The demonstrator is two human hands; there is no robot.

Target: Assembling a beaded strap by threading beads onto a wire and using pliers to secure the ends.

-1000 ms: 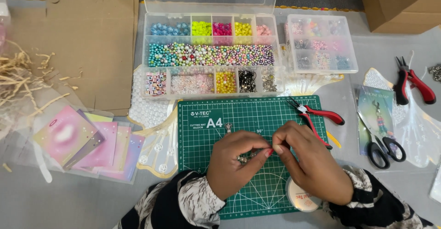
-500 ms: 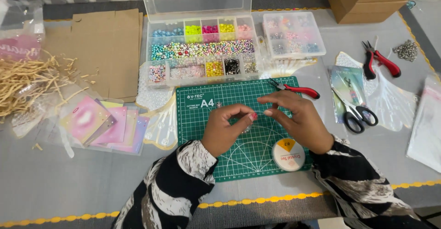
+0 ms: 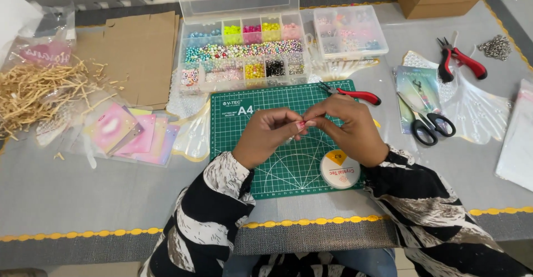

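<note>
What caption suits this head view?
Both hands pinch something tiny above a green cutting mat, near an open bead organizer.

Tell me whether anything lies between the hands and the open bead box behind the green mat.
Nothing visible blocks it. The left hand and right hand meet over the cutting mat; bare mat runs up to the bead box. Red-handled pliers lie off to the right, beside that path.
</note>
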